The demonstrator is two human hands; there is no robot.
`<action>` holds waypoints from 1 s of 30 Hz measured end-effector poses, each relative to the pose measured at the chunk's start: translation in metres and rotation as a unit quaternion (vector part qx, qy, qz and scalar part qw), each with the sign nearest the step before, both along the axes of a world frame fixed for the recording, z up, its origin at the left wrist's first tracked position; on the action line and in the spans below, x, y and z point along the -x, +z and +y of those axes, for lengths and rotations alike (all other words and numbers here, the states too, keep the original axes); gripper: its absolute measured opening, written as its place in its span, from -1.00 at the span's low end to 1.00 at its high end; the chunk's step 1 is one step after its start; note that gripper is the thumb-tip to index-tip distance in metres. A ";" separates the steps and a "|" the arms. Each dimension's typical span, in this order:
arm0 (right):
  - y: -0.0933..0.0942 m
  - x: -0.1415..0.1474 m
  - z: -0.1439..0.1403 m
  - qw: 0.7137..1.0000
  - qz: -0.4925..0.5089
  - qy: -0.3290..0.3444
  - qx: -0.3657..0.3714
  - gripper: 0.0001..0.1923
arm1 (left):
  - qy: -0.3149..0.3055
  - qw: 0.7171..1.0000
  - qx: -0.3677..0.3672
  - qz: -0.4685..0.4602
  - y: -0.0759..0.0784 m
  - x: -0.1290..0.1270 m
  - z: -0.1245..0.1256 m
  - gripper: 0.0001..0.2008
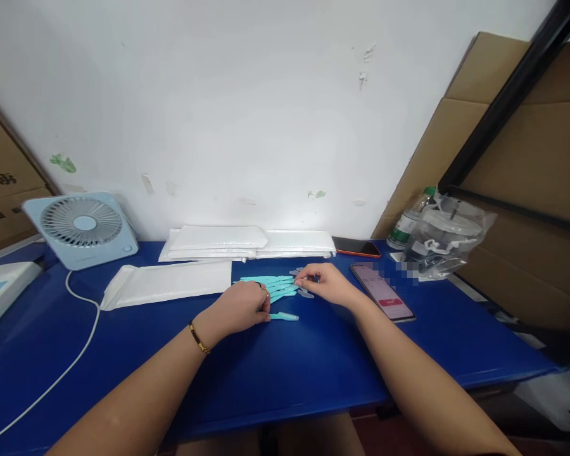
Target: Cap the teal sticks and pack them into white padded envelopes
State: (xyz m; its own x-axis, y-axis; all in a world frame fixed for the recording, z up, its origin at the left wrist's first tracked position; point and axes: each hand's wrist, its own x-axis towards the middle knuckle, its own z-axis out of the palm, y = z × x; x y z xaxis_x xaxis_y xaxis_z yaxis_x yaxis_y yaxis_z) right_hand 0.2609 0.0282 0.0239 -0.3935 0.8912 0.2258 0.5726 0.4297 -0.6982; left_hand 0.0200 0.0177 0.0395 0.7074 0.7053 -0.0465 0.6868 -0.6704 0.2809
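Note:
Several slim teal plastic sticks (272, 283) lie in a bunch on the blue table (285, 367), their clear tips pointing right. My left hand (242, 307) rests curled on the near ends of the bunch, a ring on one finger and a dark bracelet at the wrist. One more teal stick (285, 316) lies apart, just right of that hand. My right hand (325, 283) pinches the clear-tipped ends of the bunch with its fingertips.
A white padded envelope (166, 284) lies left of the sticks, with a stack of envelopes (247, 243) behind. A light-blue desk fan (83, 228) and its white cable stand at left. Two phones (382, 290) (356, 246), a bottle and a clear bag (444, 237) sit at right, beside cardboard boxes.

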 end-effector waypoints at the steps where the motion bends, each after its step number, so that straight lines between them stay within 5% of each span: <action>1: 0.001 0.003 -0.003 1.000 0.004 0.021 0.013 -0.74 | 0.015 1.000 0.000 -0.006 -0.001 0.000 0.002 -0.85; 7: -0.001 0.020 -0.012 0.988 0.090 0.063 0.105 -0.69 | 0.076 0.996 0.023 -0.046 0.003 0.004 0.009 -0.78; 16: 0.009 -0.012 0.002 0.952 0.294 -0.076 0.042 -0.68 | 0.121 0.970 0.107 -0.183 0.003 0.017 0.015 -0.70; 22: 0.001 -0.002 0.003 0.934 0.337 -0.042 0.110 -0.65 | 0.095 0.973 0.000 -0.210 0.005 0.014 0.016 -0.60; 30: -0.004 0.018 -0.002 0.940 0.323 -0.021 0.105 -0.68 | 0.089 0.984 -0.105 -0.111 -0.005 0.008 0.019 -0.67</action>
